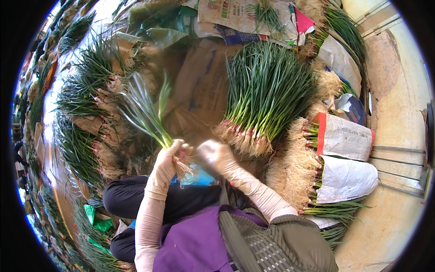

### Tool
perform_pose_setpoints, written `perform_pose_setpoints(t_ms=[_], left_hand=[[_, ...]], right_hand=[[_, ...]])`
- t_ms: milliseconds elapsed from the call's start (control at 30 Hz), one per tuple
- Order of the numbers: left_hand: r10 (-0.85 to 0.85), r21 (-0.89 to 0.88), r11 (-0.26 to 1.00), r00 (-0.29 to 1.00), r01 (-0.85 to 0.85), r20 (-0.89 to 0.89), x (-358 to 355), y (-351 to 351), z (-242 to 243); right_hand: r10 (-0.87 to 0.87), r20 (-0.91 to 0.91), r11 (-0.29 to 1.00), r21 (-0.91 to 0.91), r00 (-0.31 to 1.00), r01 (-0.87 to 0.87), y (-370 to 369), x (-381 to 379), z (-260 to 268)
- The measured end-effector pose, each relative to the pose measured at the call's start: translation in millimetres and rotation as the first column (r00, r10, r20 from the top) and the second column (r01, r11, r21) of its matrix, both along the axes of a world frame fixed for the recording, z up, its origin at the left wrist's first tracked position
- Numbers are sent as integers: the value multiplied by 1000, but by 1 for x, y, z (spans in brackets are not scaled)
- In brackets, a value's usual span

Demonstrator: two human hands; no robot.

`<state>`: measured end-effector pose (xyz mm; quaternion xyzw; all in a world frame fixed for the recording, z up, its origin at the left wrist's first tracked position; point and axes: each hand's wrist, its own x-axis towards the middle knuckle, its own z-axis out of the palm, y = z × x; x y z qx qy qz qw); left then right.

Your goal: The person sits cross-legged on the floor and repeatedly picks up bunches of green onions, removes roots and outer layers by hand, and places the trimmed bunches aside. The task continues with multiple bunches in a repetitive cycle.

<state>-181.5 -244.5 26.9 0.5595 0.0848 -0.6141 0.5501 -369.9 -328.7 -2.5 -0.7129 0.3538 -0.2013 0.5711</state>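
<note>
My left hand [170, 156], in a pale glove, grips a small bunch of green onions [149, 115] near the bulbs. The leaves point up and away to the left, and the pale roots hang below the fist. Just right of it is my gloved right hand [214, 154], blurred, with curled fingers; whether anything thin is in it cannot be made out. Ahead and to the right lies a large pile of green onions [268, 95], roots towards me and leaves pointing away. Brown printed sacking [204, 81] is spread beside this pile.
Wrapped onion bundles [346, 136] line the right side by a pale wall [397, 102], their roots [289, 170] facing inward. More onions [80, 146] lie in heaps on the left. Printed sacks [244, 17] are at the far side. My dark-trousered knee [125, 197] is below the left hand.
</note>
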Motion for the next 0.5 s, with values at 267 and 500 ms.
perform_pose_setpoints(t_ms=[267,500], left_hand=[[-15,-96,995,998,9,-58,2,-6,-2],[-50,-59,997,999,49,-2,1,-5,3]], right_hand=[[-357,-792,926,-369,495,77,-79,-92,-139],[-325,-610,891,59,723,450,-91,-111,-97]])
